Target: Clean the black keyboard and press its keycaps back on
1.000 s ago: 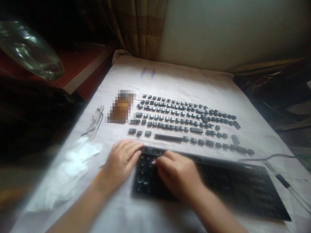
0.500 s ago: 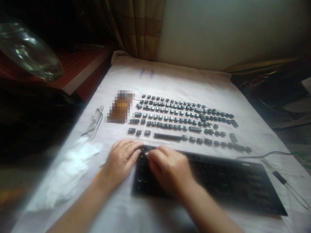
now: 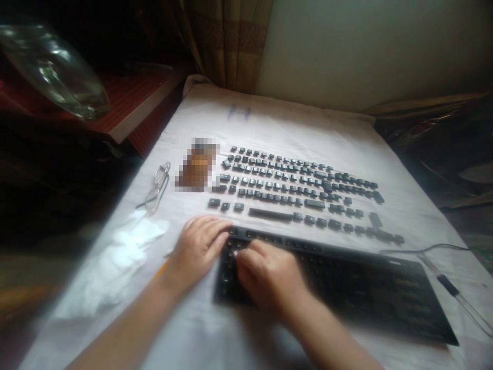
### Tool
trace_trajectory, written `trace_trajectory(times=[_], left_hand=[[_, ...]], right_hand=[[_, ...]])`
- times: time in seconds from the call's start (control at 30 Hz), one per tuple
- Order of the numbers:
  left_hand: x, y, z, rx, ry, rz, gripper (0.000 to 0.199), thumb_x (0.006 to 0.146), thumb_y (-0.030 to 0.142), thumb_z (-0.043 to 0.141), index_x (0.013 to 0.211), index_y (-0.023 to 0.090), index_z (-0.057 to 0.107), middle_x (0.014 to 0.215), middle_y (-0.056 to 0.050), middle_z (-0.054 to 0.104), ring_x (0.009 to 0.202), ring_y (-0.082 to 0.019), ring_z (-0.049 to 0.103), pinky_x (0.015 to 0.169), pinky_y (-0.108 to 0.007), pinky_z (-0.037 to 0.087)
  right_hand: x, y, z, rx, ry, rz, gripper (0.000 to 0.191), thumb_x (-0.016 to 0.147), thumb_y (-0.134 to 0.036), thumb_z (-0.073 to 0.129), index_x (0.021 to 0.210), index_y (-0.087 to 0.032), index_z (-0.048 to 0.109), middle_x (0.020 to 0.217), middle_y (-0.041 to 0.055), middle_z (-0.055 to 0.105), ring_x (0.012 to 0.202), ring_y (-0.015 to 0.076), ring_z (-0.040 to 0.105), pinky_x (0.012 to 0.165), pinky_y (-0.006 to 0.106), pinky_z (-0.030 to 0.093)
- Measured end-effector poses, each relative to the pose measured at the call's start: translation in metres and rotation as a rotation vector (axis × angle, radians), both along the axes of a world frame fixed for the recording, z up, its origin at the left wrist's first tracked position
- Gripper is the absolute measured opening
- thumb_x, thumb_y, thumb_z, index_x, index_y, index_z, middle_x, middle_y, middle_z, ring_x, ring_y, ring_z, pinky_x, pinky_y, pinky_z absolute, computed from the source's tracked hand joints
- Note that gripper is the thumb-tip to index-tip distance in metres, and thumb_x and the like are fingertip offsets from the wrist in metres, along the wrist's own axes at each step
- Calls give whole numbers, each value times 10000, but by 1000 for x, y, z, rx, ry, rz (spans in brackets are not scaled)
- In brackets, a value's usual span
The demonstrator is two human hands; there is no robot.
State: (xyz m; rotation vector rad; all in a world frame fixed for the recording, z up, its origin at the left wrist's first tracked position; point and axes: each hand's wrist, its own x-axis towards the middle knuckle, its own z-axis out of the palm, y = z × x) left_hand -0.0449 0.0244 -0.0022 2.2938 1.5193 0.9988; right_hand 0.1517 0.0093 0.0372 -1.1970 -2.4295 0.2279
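A black keyboard [image 3: 377,293] with its keycaps off lies on the white cloth. My left hand [image 3: 202,244] grips its upper left corner, fingertips on the top edge and thumb beside them. Over the keyboard's left part, my right hand [image 3: 269,270] is closed in a pinch. A tiny pale spot shows at its fingertips; I cannot tell whether it is an object or a nail. Beyond the keyboard, loose black keycaps [image 3: 265,197] lie in rows, with the long spacebar [image 3: 270,214] in the nearest row.
Left of the keycaps lie a pixelated brown object [image 3: 197,167] and eyeglasses [image 3: 157,187]. Crumpled white tissue [image 3: 115,262] is at the left, and a thin orange stick [image 3: 162,268] shows by my left wrist. A cable [image 3: 448,284] lies at the right. A glass object [image 3: 57,77] stands on the wooden furniture [image 3: 142,97].
The view has shifted slightly, so the scene sits a little further right. My right hand has moved slightly down the keyboard, exposing more of its top strip. My left hand keeps its grip.
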Motion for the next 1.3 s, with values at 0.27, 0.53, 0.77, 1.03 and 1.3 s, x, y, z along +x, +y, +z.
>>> trace_trajectory(times=[0.27, 0.53, 0.77, 1.03, 1.3], left_hand=[[0, 1, 3, -46, -26, -4, 244, 976, 287, 515, 1146, 244, 686, 1079, -42, 746, 1049, -221, 661, 973, -434, 516], [-2, 1, -1, -45, -18, 0, 239, 979, 284, 523, 1149, 237, 683, 1089, -44, 741, 1072, -221, 649, 985, -433, 505], [-1, 1, -3, -33, -33, 4, 231, 974, 273, 529, 1143, 242, 684, 1083, -41, 741, 1067, -214, 651, 985, -431, 504], [-2, 1, -1, -46, -46, -4, 233, 968, 285, 536, 1147, 252, 682, 1084, -40, 744, 1066, -218, 658, 984, -438, 512], [-1, 2, 1, -53, -44, 9, 242, 963, 307, 536, 1138, 259, 697, 1079, -48, 747, 1055, -231, 665, 979, -456, 518]], right_hand=[[13, -3, 6, -157, 174, -17, 157, 895, -141, 555, 858, -193, 699, 736, 14, 656, 624, 108, 609, 582, 195, 419], [-2, 1, 1, -23, -20, -20, 174, 840, -129, 568, 708, -204, 652, 684, 1, 629, 578, 124, 562, 552, 246, 355], [-3, 2, 6, -102, 16, 70, 175, 893, -164, 552, 765, -209, 662, 739, 2, 642, 621, 116, 562, 564, 229, 343], [3, 4, 4, -70, -109, 67, 168, 869, -132, 551, 779, -214, 667, 764, 13, 661, 634, 131, 571, 553, 244, 345], [40, -6, 3, -59, -25, 18, 203, 906, -150, 535, 882, -215, 726, 784, 28, 681, 636, 123, 598, 579, 218, 405]])
